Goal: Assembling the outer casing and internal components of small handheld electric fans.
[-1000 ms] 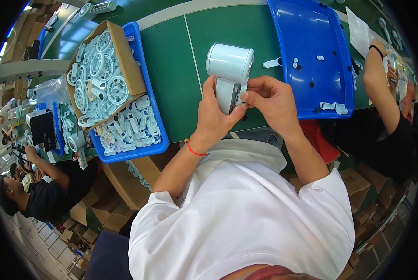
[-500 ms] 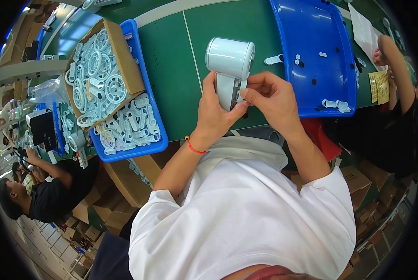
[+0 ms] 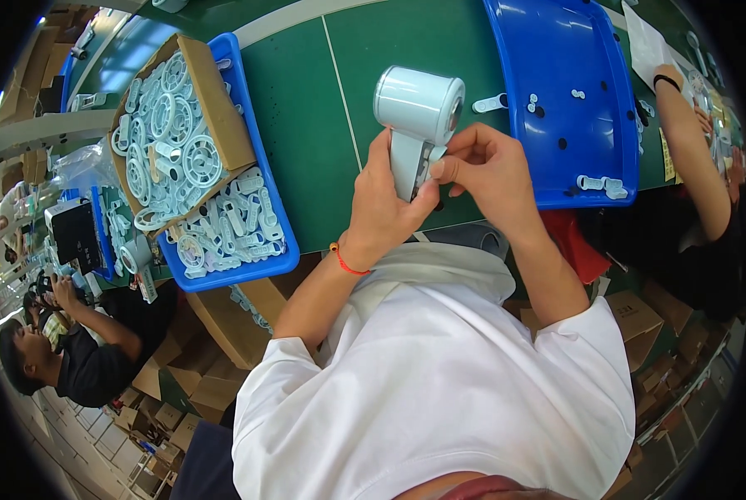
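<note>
A white handheld fan [image 3: 414, 104] with a fat cylindrical head stands upright over the table, head away from me. My left hand [image 3: 387, 204] is closed round its handle, thumb at the lower end. The handle's right side is open and shows a dark slot with parts inside. At that slot my right hand [image 3: 496, 179] pinches a small white plastic piece [image 3: 438, 153] between thumb and forefinger. The fingers partly hide the piece, and I cannot tell whether it touches the handle.
Left, a blue tray [image 3: 285, 260] holds white handle parts and a tilted cardboard box [image 3: 223, 125] of round grilles. Right, another blue tray [image 3: 556, 50] holds a few white pieces and black dots; a white part [image 3: 491, 103] lies beside it. Co-workers sit on both sides.
The fan has shifted slightly right. The small white piece now stands out from the handle's side at my right fingertips. At the right, a co-worker's arm has moved over the table.
</note>
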`<state>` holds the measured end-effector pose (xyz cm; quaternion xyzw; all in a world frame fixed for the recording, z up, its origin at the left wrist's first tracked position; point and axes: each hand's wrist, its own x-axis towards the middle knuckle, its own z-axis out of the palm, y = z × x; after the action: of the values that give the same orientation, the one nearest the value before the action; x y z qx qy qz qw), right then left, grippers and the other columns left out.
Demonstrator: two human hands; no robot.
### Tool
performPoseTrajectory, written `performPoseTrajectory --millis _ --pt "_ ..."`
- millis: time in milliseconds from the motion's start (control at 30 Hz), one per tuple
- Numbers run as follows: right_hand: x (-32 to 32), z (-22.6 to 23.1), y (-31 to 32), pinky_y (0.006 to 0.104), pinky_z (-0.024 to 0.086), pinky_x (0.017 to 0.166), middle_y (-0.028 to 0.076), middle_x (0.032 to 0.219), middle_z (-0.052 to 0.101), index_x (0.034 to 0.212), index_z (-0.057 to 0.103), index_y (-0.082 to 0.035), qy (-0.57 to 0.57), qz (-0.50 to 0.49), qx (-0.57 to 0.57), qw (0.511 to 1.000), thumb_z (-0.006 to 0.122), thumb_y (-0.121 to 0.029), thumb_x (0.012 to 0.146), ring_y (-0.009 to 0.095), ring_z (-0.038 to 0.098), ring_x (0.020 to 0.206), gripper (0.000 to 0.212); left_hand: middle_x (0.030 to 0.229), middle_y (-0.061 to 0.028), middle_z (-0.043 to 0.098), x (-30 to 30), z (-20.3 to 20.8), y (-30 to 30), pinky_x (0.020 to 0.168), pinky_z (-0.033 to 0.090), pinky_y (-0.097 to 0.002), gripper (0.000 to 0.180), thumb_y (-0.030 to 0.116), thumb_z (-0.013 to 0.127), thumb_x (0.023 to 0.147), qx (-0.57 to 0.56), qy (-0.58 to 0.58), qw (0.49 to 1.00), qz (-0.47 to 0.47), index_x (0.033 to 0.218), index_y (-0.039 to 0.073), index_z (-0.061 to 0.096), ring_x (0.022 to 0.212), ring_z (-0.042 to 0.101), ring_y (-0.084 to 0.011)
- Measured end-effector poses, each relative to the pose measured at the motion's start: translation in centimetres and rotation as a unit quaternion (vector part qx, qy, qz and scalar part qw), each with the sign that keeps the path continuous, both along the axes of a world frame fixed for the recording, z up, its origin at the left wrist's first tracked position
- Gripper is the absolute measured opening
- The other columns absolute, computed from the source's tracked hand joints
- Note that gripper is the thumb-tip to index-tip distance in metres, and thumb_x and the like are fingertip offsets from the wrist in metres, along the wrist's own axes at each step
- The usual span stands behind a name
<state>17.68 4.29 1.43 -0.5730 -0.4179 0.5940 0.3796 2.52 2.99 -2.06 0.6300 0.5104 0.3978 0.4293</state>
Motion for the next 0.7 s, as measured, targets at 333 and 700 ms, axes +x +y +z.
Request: performPoseTrajectory --millis 333,700 --pt "-0.3 -2.2 0.9 0.0318 0.041 0.089 0.01 0.112 0.053 0.121 0.044 0.001 0.135 0.082 0.015 0.987 0.061 -0.04 0.083 0.016 0.052 0.101 0.059 0.08 -0.0117 0.059 -0.7 0.3 0.7 0.059 0.049 -0.0299 0.052 0.017 0.058 0.077 -0.185 -0.176 0.965 -0.056 0.119 -0.004 0.035 0.061 0.059 -0.0165" --pt "-0.9 -2.1 0.6 0.0276 0.038 0.088 0.008 0.111 0.053 0.124 0.044 -0.001 0.022 0.094 0.058 0.994 0.049 -0.046 0.09 0.014 0.047 0.102 0.057 0.072 -0.0131 0.059 -0.2 0.5 0.4 0.054 0.048 -0.0312 0.048 0.019 0.063 0.078 -0.142 -0.124 0.981 -0.055 0.109 -0.005 0.036 0.057 0.06 -0.0202"
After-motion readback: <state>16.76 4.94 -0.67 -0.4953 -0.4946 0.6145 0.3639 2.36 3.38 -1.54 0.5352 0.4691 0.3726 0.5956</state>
